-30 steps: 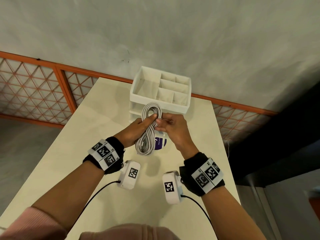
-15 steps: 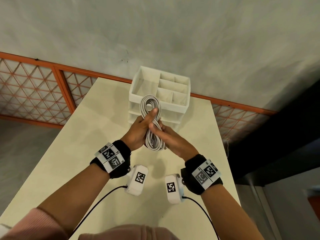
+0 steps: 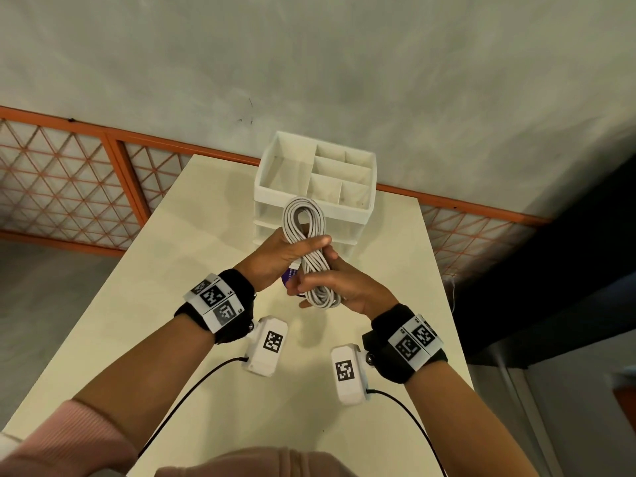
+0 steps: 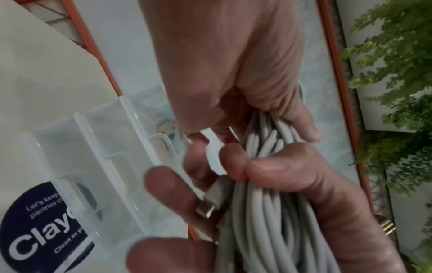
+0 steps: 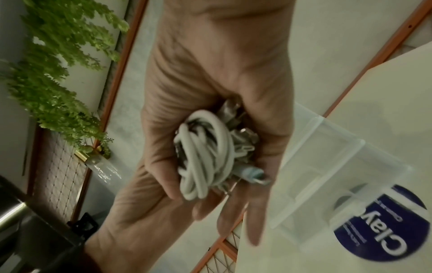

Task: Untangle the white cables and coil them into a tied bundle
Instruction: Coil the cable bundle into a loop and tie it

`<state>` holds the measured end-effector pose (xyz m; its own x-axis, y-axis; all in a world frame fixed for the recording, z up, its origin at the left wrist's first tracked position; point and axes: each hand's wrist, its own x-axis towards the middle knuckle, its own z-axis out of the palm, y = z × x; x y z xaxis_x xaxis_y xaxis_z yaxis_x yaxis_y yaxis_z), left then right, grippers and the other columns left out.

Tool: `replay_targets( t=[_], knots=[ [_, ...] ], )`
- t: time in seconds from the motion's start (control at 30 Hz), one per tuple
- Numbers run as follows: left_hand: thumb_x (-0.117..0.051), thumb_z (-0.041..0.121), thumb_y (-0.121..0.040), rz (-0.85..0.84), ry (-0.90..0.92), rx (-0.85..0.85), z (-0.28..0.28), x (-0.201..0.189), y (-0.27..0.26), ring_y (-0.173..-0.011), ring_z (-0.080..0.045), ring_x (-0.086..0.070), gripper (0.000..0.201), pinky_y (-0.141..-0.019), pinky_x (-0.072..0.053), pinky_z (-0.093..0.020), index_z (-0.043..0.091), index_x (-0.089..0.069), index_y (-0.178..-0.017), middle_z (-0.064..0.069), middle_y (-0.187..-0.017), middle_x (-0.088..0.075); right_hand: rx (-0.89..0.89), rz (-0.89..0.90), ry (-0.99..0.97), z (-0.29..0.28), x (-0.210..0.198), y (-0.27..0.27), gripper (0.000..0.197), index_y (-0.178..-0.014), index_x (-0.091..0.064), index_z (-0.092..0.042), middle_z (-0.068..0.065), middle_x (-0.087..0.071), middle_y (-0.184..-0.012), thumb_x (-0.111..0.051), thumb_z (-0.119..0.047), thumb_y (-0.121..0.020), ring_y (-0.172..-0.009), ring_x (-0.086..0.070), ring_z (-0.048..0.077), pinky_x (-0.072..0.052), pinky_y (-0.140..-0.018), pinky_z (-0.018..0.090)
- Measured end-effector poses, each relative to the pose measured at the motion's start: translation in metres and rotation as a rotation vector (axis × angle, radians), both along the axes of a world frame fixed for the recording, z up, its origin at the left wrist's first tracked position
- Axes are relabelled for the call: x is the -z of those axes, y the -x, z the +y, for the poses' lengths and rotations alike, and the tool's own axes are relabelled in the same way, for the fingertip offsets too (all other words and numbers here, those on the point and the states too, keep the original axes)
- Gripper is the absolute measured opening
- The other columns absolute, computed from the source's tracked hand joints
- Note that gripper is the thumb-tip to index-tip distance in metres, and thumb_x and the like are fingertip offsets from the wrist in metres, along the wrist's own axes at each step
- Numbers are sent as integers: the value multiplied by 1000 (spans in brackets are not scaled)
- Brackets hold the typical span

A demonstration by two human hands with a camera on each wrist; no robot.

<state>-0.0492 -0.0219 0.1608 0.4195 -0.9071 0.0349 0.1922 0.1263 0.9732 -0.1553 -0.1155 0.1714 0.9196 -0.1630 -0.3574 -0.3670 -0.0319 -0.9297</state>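
1. The desk [image 3: 192, 290] carries everything; we take the white organizer [image 3: 272, 194] at its far end as our landmark. It is a compartmented box with clear drawers below, and one drawer bears a dark round label [image 4: 44, 227].

2. We hold the cable bundle [image 3: 306, 232] in the air just in front of the organizer, between it and us, clear of the desk. It is a long, narrow coil whose long axis runs away from us: the looped far end points at the organizer, the near end at our wrists.

3. Our left hand [image 3: 275, 256] grips the bundle at its middle, fingers curled round the strands and the thumb laid across the top. It sits nearer the organizer than the other hand.

4. Our right hand [image 3: 340, 284] cups the near end, palm and curled fingers closed round the lower loops, with some fingers stretching out beyond them.

5. A cable plug [image 4: 211, 201] with a metal tip lies against the strands by our left fingers [image 4: 173, 186], in the wrist view. We judge this loose end is what the tie must turn on; no tie round the bundle is visible yet.
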Motion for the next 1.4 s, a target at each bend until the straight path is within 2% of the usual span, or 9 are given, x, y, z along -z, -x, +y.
replay_targets(
  t=[0.17,0.3,0.4,0.57,0.73,1.0,1.13,1.3,1.4],
  knots=[
    [-63,27,-83,66,-21,3,1,2,2,-81,-24,-67,12,-74,-54,-33,16,-68,-81,-7,-84,-73,59,-6,2,4,2,1,25,-88,-52,-19,3,-55,-66,-66,0,-80,-58,-59,13,-49,-48,23],
    [-59,11,-87,391,122,13,-2,1,-2,-109,-21,-65,14,-86,-55,-32,13,-65,-99,-11,-114,-70,80,58,112,0,10,1,26,-61,-52,-12,-2,-51,-45,-59,8,-76,-40,-49,8,-41,-42,17],
    [-56,14,-87,597,151,-76,-4,-6,-8,-93,-16,-67,17,-81,-57,-34,18,-63,-102,-3,-100,-72,18,104,121,-2,17,6,23,-62,-52,-11,3,-49,-51,-58,8,-74,-45,-47,11,-41,-45,17],
    [-60,40,-88,575,-8,-280,-15,0,-1,-53,-9,-52,34,-62,-54,-28,16,-52,-66,4,-55,-49,22,80,185,0,31,9,19,-65,-56,-13,0,-53,-55,-67,-1,-74,-49,-51,12,-43,-55,26],
    [-63,43,-86,713,-80,-523,-25,12,8,-34,-7,-34,43,-39,-37,-16,16,-44,-59,6,-40,-35,48,20,372,2,42,15,16,-83,-53,-12,6,-50,-59,-67,-7,-78,-43,-46,21,-40,-43,24],
    [-57,19,-87,810,-176,-579,-39,34,14,-31,-8,-29,36,-36,-30,-15,17,-41,-55,7,-37,-33,-138,126,925,-16,54,17,30,-96,-54,-9,4,-62,-81,-67,-28,-76,-75,-55,20,-36,-73,29],
    [-58,17,-87,814,-144,-633,-49,35,8,-31,-9,-30,35,-36,-31,-15,16,-41,-56,6,-37,-34,4,41,949,-14,67,14,37,-113,-48,-11,12,-66,-98,-61,-23,-81,-86,-61,34,-43,-66,34],
    [-56,16,-87,816,-189,-627,-62,47,3,-30,-7,-26,37,-34,-28,-13,17,-40,-54,7,-36,-30,-9,66,1014,-25,83,9,54,-116,-50,-11,12,-67,-100,-56,-55,-84,-87,-61,34,-47,-75,39],
    [-53,15,-88,857,-241,-554,-69,63,-1,-29,-6,-25,43,-34,-27,-13,18,-39,-47,8,-36,-28,-101,90,1008,-34,93,8,43,-117,-50,-7,18,-66,-103,-54,-41,-91,-90,-60,39,-44,-75,38]
  ],
)
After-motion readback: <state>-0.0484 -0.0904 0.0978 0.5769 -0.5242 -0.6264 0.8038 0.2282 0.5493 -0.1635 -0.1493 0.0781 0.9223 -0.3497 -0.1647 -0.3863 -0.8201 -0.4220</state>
